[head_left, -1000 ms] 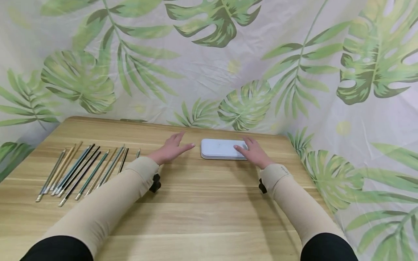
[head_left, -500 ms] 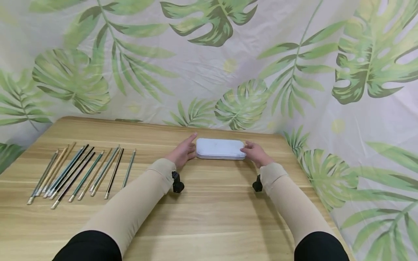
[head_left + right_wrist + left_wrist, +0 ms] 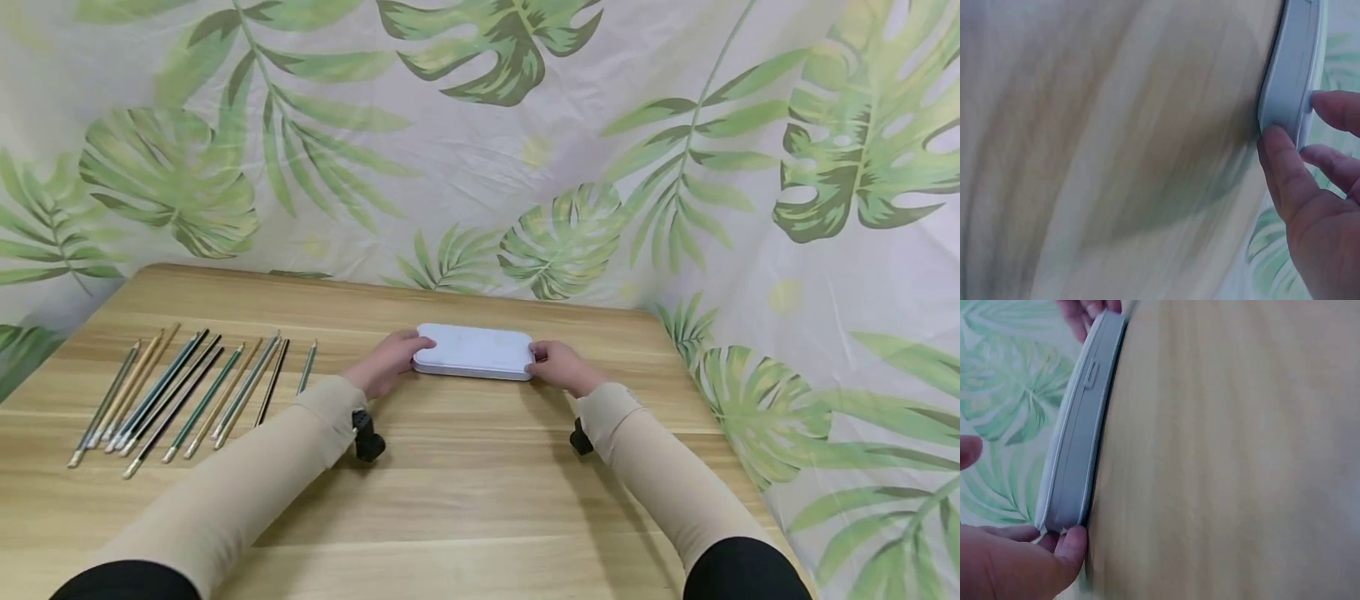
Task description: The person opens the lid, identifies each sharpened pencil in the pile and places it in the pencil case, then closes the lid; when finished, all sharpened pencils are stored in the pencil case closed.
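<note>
A flat white pencil case [image 3: 476,350] with rounded ends lies crosswise between my two hands, its lid closed. My left hand [image 3: 381,364] holds its left end, with the thumb over the top edge. At the opposite end, my right hand [image 3: 564,367] grips the case between thumb and fingers. The left wrist view shows the long grey side of the pencil case [image 3: 1079,434], with a small latch on it and fingertips at both ends. Fingers of the right hand [image 3: 1325,215] press against the case's end in the right wrist view.
Several pencils [image 3: 204,402], black, green and wood-coloured, lie side by side on the left of the wooden table [image 3: 480,500]. A leaf-patterned cloth [image 3: 322,192] hangs behind the table's back edge and along its right side.
Both hands have closed in on the pencil case's ends; earlier the left was apart from it and the right lay over it. The case has shifted left and slightly toward me.
</note>
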The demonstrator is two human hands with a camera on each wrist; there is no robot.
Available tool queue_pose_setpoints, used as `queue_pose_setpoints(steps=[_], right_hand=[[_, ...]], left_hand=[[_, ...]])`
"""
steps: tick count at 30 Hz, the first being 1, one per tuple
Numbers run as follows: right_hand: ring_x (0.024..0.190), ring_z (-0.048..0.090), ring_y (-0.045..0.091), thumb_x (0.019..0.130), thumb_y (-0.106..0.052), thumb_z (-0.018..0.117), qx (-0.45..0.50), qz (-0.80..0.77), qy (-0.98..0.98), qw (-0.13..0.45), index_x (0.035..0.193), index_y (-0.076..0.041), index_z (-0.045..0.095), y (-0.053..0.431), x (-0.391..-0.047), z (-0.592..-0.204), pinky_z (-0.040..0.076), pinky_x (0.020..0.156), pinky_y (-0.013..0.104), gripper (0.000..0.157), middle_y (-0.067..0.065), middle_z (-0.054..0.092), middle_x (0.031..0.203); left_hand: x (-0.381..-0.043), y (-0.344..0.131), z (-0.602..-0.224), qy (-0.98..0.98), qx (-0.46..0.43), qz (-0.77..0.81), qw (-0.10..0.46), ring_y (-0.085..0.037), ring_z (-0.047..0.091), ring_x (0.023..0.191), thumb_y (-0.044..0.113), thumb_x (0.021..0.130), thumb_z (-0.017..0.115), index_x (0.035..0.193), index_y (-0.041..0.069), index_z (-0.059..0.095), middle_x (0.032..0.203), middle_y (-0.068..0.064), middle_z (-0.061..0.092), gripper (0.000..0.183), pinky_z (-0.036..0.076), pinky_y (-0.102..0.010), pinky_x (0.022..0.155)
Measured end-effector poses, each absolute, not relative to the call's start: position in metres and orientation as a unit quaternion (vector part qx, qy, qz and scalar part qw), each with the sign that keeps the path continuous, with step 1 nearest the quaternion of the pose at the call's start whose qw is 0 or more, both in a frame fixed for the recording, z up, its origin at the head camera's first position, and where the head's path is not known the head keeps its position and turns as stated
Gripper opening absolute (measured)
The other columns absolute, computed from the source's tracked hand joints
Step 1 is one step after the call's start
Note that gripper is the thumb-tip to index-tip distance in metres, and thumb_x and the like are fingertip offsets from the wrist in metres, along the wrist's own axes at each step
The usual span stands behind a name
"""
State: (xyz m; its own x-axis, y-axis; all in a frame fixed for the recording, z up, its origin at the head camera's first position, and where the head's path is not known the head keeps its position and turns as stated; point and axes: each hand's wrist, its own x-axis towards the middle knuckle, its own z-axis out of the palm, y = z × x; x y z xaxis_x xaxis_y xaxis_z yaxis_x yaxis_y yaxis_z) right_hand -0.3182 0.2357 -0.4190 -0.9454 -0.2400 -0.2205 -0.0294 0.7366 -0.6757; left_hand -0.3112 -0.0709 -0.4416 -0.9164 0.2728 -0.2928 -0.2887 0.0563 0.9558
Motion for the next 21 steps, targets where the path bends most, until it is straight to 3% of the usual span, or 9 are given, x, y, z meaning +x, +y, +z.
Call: queue_pose_setpoints(steps=[5, 8, 12, 15, 18, 21], right_hand=[[0.112, 0.056, 0.025, 0.099, -0.008, 0.065, -0.115, -0.304, 0.932, 0.162, 0.142, 0.013, 0.052, 0.221, -0.308, -0.420, 0.048, 0.098, 0.037, 0.049, 0.022, 0.064, 0.129], [0.102, 0.058, 0.021, 0.100, -0.011, 0.066, -0.174, -0.231, 0.945, 0.152, 0.138, 0.011, 0.057, 0.214, -0.303, -0.421, 0.050, 0.094, 0.037, 0.045, 0.018, 0.068, 0.119], [0.080, 0.053, 0.017, 0.102, -0.017, 0.066, -0.267, -0.132, 0.946, 0.129, 0.107, 0.004, 0.066, 0.202, -0.295, -0.418, 0.049, 0.078, 0.037, 0.021, 0.008, 0.062, 0.085], [0.072, 0.046, 0.017, 0.103, -0.020, 0.066, -0.317, -0.084, 0.937, 0.121, 0.091, -0.003, 0.057, 0.196, -0.286, -0.413, 0.042, 0.069, 0.035, 0.023, 0.002, 0.048, 0.074], [0.076, 0.053, 0.021, 0.103, -0.022, 0.066, -0.339, -0.050, 0.933, 0.112, 0.099, -0.002, 0.061, 0.193, -0.274, -0.408, 0.048, 0.073, 0.038, 0.021, 0.004, 0.056, 0.081], [0.101, 0.065, 0.031, 0.103, -0.022, 0.066, -0.343, -0.025, 0.933, 0.104, 0.117, 0.006, 0.065, 0.194, -0.265, -0.402, 0.053, 0.092, 0.044, 0.032, 0.019, 0.067, 0.110]], left_hand=[[-0.287, -0.089, -0.439, 0.694, 0.000, 0.686, 0.219, -0.044, 0.011, 0.153, 0.013, 0.106, 0.050, 0.158, -0.015, -0.001, 0.167, -0.032, -0.001, 0.078, 0.020, -0.049, 0.123], [-0.276, -0.100, -0.441, 0.714, 0.009, 0.666, 0.214, -0.043, 0.014, 0.153, 0.011, 0.105, 0.052, 0.157, -0.016, 0.001, 0.166, -0.034, 0.004, 0.078, 0.023, -0.050, 0.122], [-0.267, -0.118, -0.444, 0.755, 0.027, 0.621, 0.208, -0.041, 0.029, 0.145, 0.014, 0.102, 0.058, 0.159, -0.014, 0.002, 0.158, -0.037, 0.022, 0.084, 0.029, -0.053, 0.119], [-0.260, -0.131, -0.444, 0.800, 0.054, 0.563, 0.201, -0.044, 0.035, 0.140, 0.018, 0.097, 0.068, 0.158, -0.015, 0.004, 0.152, -0.038, 0.030, 0.094, 0.030, -0.056, 0.118], [-0.255, -0.138, -0.443, 0.837, 0.086, 0.506, 0.188, -0.046, 0.040, 0.137, 0.021, 0.090, 0.079, 0.155, -0.017, 0.014, 0.151, -0.039, 0.034, 0.100, 0.034, -0.056, 0.115], [-0.252, -0.140, -0.444, 0.853, 0.119, 0.476, 0.178, -0.046, 0.047, 0.133, 0.022, 0.084, 0.086, 0.154, -0.016, 0.018, 0.149, -0.039, 0.038, 0.105, 0.039, -0.055, 0.111]])
